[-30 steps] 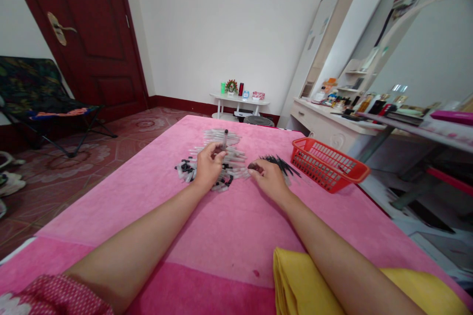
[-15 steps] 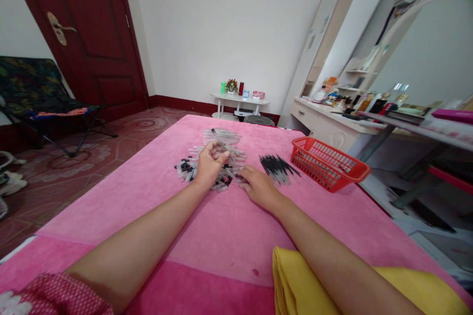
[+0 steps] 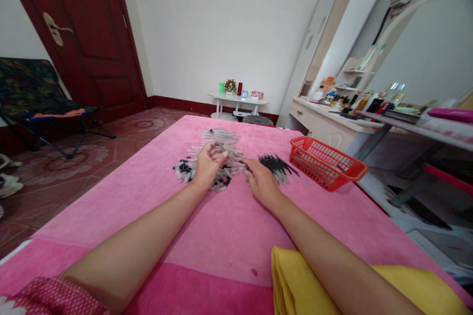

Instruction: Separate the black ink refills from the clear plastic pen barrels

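My left hand (image 3: 207, 163) is closed in a pinch around a clear pen barrel (image 3: 217, 139) with a black end, held tilted above a pile of similar barrels (image 3: 221, 135). Beneath and beside that hand lies a heap of clear and black pen caps (image 3: 185, 170). To the right, my right hand (image 3: 261, 179) hovers low with bent fingers, thumb and forefinger apart, close to the barrel's lower end. Whatever lies behind its fingertips is too small to make out. Just beyond it rests a bunch of black pen refills (image 3: 277, 165).
A red plastic basket (image 3: 327, 162) stands at the right of the pink cloth (image 3: 207, 256) covering the table. Folded yellow fabric (image 3: 295, 285) lies under my right forearm. Farther off are a folding chair (image 3: 40, 103), a small white table (image 3: 238, 101) and a cluttered dressing table (image 3: 328, 118).
My right hand has shifted slightly right, away from the caps and barrels. My left hand stays in place with the pen barrel. The whole view has moved a little.
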A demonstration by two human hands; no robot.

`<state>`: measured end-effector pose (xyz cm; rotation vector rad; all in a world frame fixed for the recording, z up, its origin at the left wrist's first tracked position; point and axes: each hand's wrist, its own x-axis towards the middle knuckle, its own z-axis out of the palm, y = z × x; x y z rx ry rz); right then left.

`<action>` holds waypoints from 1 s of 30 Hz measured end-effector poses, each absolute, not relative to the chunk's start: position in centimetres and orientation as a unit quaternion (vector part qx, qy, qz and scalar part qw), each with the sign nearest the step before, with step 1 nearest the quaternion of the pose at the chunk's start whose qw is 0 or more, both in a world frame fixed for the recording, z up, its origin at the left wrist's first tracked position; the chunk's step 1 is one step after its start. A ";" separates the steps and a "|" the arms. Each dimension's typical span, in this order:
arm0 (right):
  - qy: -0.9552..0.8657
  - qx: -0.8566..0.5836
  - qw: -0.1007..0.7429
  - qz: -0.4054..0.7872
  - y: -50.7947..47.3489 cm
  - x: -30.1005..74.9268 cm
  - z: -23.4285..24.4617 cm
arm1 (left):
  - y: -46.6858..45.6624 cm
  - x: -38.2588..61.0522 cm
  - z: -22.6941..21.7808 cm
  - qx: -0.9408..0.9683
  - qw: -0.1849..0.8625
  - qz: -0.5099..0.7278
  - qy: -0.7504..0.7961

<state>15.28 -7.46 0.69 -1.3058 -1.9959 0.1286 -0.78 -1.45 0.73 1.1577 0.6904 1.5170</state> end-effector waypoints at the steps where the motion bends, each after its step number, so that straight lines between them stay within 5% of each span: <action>1: -0.756 -0.505 0.408 0.079 -7.3 15.3 0.6 | -1.4 -0.8 0.7 0.482 0.529 0.636 0.289; 8: -0.532 -0.491 0.568 0.392 -6.3 15.4 -0.1 | -1.7 -0.8 0.9 0.453 0.557 0.636 0.282; 30: -0.537 -0.461 0.607 0.360 -6.5 15.4 0.6 | -2.3 0.0 0.9 0.352 0.659 0.615 0.253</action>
